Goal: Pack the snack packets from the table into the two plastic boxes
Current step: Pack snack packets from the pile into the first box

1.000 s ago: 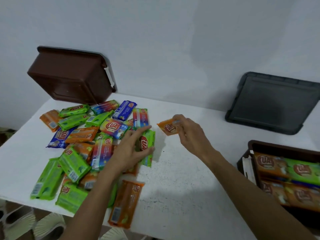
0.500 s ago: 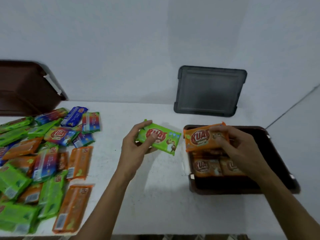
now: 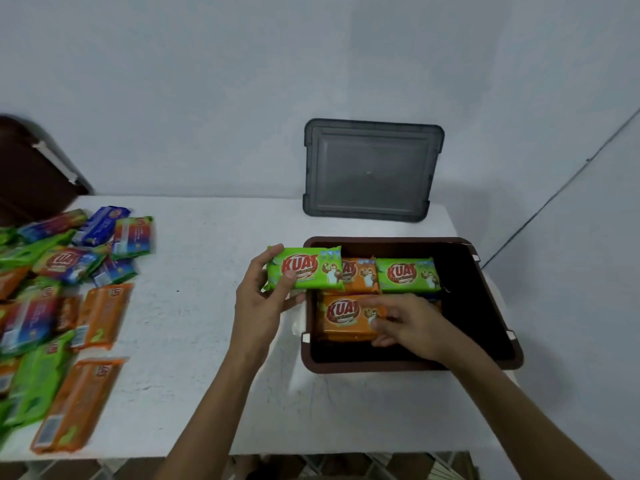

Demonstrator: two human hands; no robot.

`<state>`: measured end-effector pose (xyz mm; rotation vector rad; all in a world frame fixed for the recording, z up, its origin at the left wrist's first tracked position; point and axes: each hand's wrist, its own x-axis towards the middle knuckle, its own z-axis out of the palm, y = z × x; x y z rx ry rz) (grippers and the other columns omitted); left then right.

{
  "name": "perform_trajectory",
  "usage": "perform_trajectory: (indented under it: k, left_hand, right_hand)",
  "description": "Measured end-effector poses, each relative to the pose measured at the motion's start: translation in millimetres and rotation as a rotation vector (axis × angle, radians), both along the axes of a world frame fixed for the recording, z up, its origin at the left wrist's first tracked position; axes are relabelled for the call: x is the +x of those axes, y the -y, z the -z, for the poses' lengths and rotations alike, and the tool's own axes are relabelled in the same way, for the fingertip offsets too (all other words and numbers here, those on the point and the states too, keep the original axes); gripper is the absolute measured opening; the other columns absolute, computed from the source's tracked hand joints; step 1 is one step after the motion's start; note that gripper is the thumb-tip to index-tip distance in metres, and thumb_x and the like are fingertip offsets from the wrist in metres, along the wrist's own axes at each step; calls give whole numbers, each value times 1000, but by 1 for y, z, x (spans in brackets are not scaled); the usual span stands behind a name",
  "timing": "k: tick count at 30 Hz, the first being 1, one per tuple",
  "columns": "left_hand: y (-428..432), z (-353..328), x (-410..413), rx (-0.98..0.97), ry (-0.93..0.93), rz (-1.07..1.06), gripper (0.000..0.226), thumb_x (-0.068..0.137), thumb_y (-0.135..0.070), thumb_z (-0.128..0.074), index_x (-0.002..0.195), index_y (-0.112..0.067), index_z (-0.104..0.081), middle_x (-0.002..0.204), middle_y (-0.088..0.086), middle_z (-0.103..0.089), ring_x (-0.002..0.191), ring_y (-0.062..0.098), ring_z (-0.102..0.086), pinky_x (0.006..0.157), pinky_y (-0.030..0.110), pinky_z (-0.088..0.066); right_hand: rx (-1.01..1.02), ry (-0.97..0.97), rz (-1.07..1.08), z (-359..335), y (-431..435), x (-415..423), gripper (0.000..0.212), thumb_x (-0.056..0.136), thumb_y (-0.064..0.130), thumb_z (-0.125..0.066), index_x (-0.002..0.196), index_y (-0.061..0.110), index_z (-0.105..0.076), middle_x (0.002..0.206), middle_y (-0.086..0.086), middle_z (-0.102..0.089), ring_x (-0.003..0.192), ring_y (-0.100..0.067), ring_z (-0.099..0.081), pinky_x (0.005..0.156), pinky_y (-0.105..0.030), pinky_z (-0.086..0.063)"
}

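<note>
Left hand point(image 3: 263, 303) grips a green packet point(image 3: 306, 268), long axis crosswise, over the brown box's point(image 3: 408, 365) left rim; right hand point(image 3: 408, 323) presses an orange packet point(image 3: 346, 318) inside.

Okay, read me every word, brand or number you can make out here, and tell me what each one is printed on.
"KUAT": green packet held in the left hand.
"KUAT": green packet in the box.
"KUAT": front orange packet under the right hand.
"KUA", partly blurred: red-and-blue packet on the table.
Smaller print on all packets, and the barcode labels in the loose pile: too blurred to read.
</note>
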<state>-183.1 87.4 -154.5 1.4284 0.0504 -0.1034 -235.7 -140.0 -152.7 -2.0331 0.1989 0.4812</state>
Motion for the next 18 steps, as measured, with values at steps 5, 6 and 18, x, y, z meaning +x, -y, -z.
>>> perform_trajectory:
  k: [5,6,18]
  left_hand:
    - [10,-8,-3,130,71,-11,36,90,-18,-64,123,-32,-57,130,-10,-56,110,17,-62,66,24,-59]
    - [13,-10,-4,145,79,-9,37,89,-19,-65,122,-33,-57,130,-9,-56,110,16,-63,66,24,-59]
    - [43,-14,-12,645,376,420,35,93,-41,-58,127,-42,-56,121,-22,-55,112,-1,-55,89,20,-51]
  right_hand:
    - [-521,224,-200,0,-6,5,32,96,26,-57,127,32,-57,111,-2,-65,87,-16,-66,79,-36,-56]
    - [-557,259,-206,-2,-5,5,32,96,29,-56,127,32,-57,111,-1,-67,91,-16,-65,78,-33,-55]
    - [392,230,281,-23,49,-18,22,91,6,-61,109,18,-68,117,-15,-64,94,-37,-68,81,-46,-58]
